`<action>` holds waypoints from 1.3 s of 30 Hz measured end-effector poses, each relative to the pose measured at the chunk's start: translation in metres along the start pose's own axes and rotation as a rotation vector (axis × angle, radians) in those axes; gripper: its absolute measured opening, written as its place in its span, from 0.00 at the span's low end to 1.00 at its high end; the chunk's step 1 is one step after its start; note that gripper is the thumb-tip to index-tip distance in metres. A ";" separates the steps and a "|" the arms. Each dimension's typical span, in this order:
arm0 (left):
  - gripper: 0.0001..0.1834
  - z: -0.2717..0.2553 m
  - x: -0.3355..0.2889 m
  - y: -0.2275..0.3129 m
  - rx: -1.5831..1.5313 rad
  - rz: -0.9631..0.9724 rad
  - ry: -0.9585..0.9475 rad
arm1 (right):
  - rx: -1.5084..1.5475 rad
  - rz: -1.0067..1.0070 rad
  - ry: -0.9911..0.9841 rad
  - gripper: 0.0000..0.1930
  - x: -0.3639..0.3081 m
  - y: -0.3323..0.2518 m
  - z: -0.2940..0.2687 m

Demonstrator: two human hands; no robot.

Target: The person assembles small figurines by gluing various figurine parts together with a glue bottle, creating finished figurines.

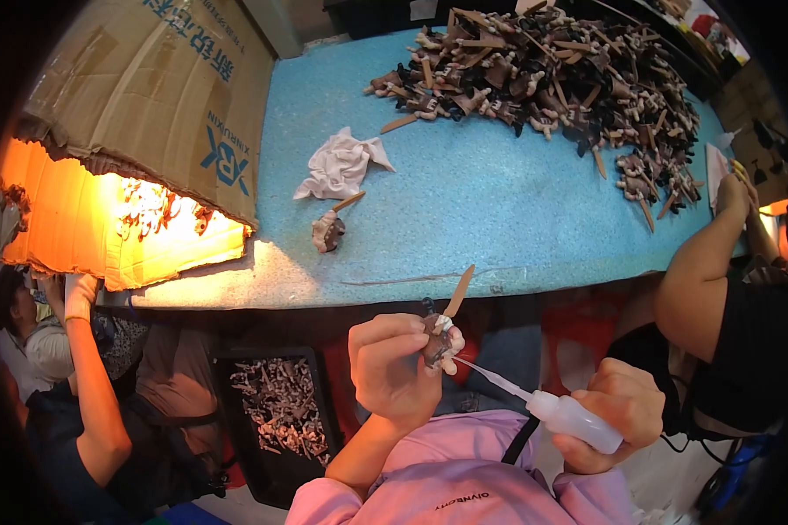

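We see the left hand [394,367] closed around a small brown figurine [438,341] mounted on a flat wooden stick [458,291] — the fingers curl over its body and the stick juts up and to the right, just below the near edge of the blue mat [499,201]. The right hand [617,411] is wrapped tight around a small white squeeze bottle [573,417], whose long thin nozzle [490,376] runs up-left until its tip touches the figurine. Both hands hover in front of the mat, above a pink sleeve [464,481].

On the mat, near its front left, lies another figurine on a stick [330,229], and just behind it a crumpled white cloth [341,164]. At the far right of the mat sits a big pile of figurines [552,74], sticks pointing every way. Left of the mat a cardboard box [149,96] leans over a glowing orange space where pale pieces [149,206] lie under the light.

Below the mat's near edge, to the left, a dark tray [280,411] holds a heap of small pale parts. Two other people sit nearby — one arm [92,376] reaching up at the mat's left, another arm [700,271] resting on its right edge.
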State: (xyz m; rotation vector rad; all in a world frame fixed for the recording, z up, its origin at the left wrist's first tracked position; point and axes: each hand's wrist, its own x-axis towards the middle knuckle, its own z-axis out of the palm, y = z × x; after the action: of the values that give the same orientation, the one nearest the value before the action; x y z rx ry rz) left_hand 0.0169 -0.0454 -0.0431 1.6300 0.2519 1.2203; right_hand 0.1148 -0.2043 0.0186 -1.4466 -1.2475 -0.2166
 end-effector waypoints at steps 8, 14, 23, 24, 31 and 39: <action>0.18 -0.001 0.000 -0.004 0.025 0.055 -0.006 | -0.045 -0.006 -0.046 0.17 0.002 0.000 -0.002; 0.12 -0.001 0.002 -0.005 0.008 0.084 -0.006 | -0.103 -0.022 -0.051 0.19 0.001 0.000 -0.002; 0.20 -0.004 0.001 0.001 0.031 0.001 -0.030 | -0.027 -0.036 -0.035 0.17 0.003 0.001 -0.003; 0.21 -0.005 0.000 0.002 0.040 -0.002 -0.042 | -0.032 -0.034 -0.010 0.17 0.002 0.000 -0.003; 0.22 -0.004 -0.002 0.003 0.046 -0.011 -0.029 | -0.032 -0.021 0.018 0.17 0.000 0.000 0.001; 0.18 -0.002 -0.001 0.000 0.004 0.046 0.012 | -0.053 -0.012 -0.018 0.18 0.002 -0.002 -0.001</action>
State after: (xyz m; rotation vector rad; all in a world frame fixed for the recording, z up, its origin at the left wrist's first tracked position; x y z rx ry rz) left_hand 0.0143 -0.0451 -0.0437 1.6401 0.2252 1.2655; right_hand 0.1146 -0.2046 0.0219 -1.4901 -1.2735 -0.2471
